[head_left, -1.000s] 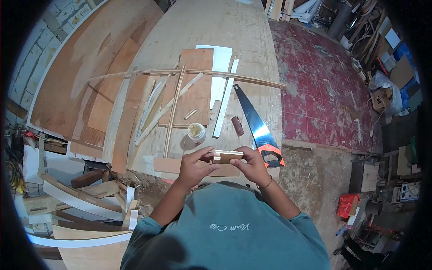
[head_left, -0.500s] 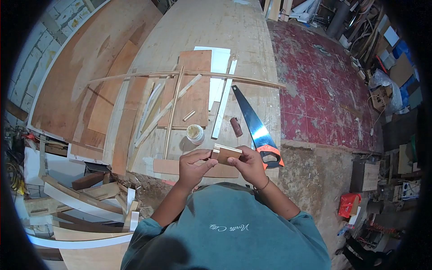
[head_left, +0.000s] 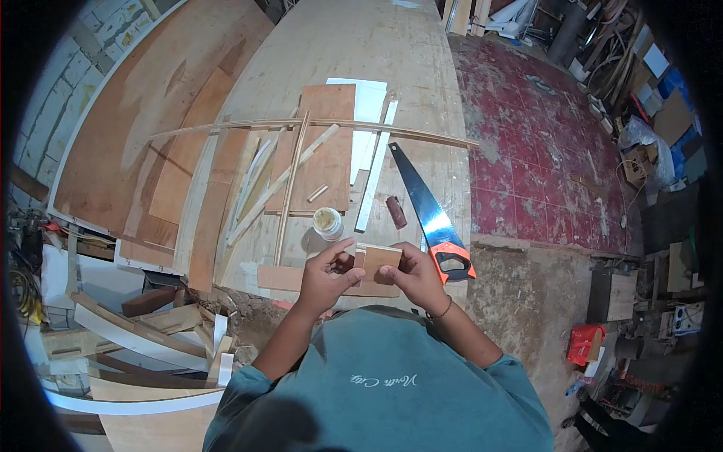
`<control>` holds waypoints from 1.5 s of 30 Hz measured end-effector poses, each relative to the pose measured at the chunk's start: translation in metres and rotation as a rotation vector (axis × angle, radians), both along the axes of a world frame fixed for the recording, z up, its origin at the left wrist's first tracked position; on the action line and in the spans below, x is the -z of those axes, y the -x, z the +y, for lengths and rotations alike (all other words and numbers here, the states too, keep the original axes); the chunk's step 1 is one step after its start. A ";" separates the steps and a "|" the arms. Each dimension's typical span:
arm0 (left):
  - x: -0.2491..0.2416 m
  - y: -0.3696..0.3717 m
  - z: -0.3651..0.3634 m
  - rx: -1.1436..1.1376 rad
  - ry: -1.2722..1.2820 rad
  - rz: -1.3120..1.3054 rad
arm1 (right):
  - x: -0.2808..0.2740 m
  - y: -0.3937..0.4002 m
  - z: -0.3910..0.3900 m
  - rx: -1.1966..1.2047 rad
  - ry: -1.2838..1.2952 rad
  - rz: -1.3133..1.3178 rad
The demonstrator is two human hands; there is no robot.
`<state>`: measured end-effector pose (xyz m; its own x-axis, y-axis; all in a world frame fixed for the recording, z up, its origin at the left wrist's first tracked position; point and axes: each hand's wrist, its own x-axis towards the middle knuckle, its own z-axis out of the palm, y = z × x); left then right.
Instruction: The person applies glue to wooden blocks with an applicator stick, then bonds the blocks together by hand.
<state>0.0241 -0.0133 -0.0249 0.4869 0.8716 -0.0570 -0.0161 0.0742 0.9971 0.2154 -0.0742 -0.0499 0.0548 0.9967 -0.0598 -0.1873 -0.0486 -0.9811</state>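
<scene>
Close to my body, at the near edge of the wooden worktable, both hands hold a small rectangular wooden piece (head_left: 376, 263). It has a brown broad face, a pale upper edge and a narrow upright strip at its left end. My left hand (head_left: 327, 275) is closed on that left end, thumb in front. My right hand (head_left: 416, 274) pinches the right part, its thumb pressed on the broad face. Fingers behind the piece are partly hidden. Just beyond my left hand stands an open white tub (head_left: 327, 223) with yellowish contents. A rolled piece of brown sandpaper (head_left: 395, 212) lies beyond my right hand.
A handsaw (head_left: 431, 211) with an orange and black handle lies right of my hands. Wooden strips (head_left: 295, 181) cross a brown board (head_left: 331, 105) and a white sheet (head_left: 369, 98) on the table (head_left: 354, 38). Offcuts (head_left: 143, 331) are piled at left.
The wooden piece has turned in my hands, so more of its broad face and the strip at its left end show. My left hand has shifted slightly right along with it.
</scene>
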 end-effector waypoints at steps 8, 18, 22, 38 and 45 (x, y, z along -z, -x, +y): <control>0.008 0.006 0.000 0.087 0.088 0.035 | -0.001 0.002 -0.004 -0.061 0.057 0.125; 0.010 0.005 -0.005 0.091 0.105 0.095 | -0.010 0.001 -0.009 -0.097 0.085 0.280; 0.011 -0.005 -0.012 0.093 0.081 0.155 | -0.022 -0.001 -0.009 -0.090 -0.232 -0.675; 0.017 -0.036 -0.039 -0.047 0.583 -0.293 | 0.003 -0.026 -0.005 -0.145 -0.461 -0.578; 0.024 -0.045 -0.058 -0.006 0.605 -0.449 | 0.004 -0.026 -0.014 -0.141 -0.539 -0.384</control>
